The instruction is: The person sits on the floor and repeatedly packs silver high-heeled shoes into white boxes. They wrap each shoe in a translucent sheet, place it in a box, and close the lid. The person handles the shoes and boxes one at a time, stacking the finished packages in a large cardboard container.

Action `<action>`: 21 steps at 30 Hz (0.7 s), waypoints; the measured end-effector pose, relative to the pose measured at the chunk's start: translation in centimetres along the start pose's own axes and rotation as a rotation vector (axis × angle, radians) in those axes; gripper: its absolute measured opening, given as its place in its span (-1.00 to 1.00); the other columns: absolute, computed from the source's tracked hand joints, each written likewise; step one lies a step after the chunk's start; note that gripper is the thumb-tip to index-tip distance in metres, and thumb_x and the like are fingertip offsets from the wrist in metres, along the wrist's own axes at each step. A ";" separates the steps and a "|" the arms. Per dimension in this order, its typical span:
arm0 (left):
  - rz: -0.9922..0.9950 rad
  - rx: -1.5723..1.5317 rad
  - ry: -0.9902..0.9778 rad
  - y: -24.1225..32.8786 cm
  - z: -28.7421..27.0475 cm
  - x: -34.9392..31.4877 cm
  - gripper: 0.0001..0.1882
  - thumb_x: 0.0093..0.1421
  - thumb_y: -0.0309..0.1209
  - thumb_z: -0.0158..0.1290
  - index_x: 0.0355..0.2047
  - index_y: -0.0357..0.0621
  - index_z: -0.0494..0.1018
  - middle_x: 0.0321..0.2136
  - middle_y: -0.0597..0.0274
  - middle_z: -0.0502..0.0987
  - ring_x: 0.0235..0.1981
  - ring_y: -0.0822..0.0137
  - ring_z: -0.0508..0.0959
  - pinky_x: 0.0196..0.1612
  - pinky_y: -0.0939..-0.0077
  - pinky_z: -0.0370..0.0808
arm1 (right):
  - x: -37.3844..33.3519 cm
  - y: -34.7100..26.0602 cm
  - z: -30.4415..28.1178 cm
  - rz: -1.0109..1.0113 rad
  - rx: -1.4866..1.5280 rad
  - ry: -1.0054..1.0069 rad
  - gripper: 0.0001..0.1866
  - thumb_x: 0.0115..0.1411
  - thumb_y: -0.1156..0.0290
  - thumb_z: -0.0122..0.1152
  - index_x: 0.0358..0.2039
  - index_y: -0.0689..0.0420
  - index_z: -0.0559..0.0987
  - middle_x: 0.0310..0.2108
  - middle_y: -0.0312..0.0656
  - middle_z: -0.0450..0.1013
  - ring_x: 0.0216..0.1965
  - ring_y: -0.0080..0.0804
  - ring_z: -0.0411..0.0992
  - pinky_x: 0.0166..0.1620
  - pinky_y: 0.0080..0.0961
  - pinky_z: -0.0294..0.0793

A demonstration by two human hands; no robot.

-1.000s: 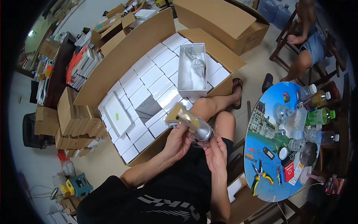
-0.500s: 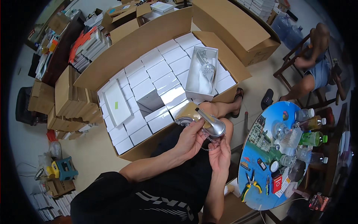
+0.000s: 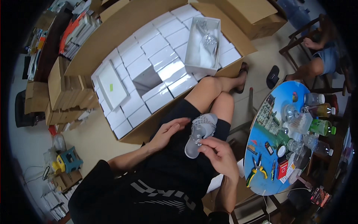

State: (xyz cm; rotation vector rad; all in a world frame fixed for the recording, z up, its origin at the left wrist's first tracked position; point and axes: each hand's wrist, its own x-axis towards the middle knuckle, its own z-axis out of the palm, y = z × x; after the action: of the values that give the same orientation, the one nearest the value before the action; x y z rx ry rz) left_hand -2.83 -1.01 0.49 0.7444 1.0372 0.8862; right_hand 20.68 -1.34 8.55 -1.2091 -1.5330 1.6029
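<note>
A silver-grey sandal (image 3: 192,148) with sparkling chain straps hangs over my lap, its insole side up. My right hand (image 3: 220,154) pinches its strap side between thumb and fingers. Just left of the sandal, my left hand (image 3: 166,135) is open with its fingers stretched out, holding nothing. Farther off, an open white shoebox (image 3: 189,59) rests on the packed boxes, with a matching clear and silver shoe (image 3: 211,39) and white padding inside. A shallow white box lid (image 3: 118,90) with a small green sticker lies to the left of it.
A large cardboard carton (image 3: 97,41) full of white boxes (image 3: 143,58) stands ahead, with one gap in the top layer. At right, a round blue table (image 3: 257,149) bears pliers (image 3: 256,172) and several bottles. Another person sits beyond it. Cardboard is stacked at left.
The sandal has been turned from its silver sole and heel side to its insole and straps, and brought lower. My left hand has let go and moved left.
</note>
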 end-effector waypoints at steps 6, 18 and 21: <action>0.029 0.402 -0.534 0.1 -0.3 0.1 -0.81 0.23 -0.44 0.11 -0.29 -0.38 0.57 -0.28 0.12 0.60 -0.16 0.39 0.53 -0.01 0.45 0.42 | -1.6 1.6 2.9 0.145 0.083 0.047 -0.81 0.23 0.53 0.22 -0.16 0.32 0.59 -0.43 -0.13 0.52 -0.46 -0.46 0.47 -0.36 -0.56 0.43; -0.239 0.059 -0.036 1.7 0.0 0.2 -0.88 0.17 -0.43 0.26 -0.36 -0.24 0.63 -0.62 0.41 0.54 -0.64 0.70 0.36 -0.58 0.74 0.20 | -3.1 4.2 0.5 0.410 0.284 0.158 -0.84 0.16 0.56 0.31 -0.23 0.28 0.66 -0.47 -0.29 0.56 -0.48 -0.66 0.44 -0.39 -0.69 0.44; -0.232 0.022 -0.023 1.2 -0.4 0.3 -0.89 0.17 -0.44 0.26 -0.39 -0.23 0.63 -0.64 0.42 0.52 -0.66 0.70 0.33 -0.60 0.73 0.16 | -5.1 4.6 -1.5 0.434 0.270 0.212 -0.82 0.15 0.56 0.34 -0.22 0.29 0.67 -0.47 -0.31 0.56 -0.47 -0.68 0.43 -0.38 -0.71 0.43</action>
State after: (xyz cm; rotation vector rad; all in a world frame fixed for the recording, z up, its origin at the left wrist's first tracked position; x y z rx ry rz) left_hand -3.48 -0.13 1.28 0.6361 1.0903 0.6662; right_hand 24.82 -5.91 5.19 -1.5676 -0.9280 1.8092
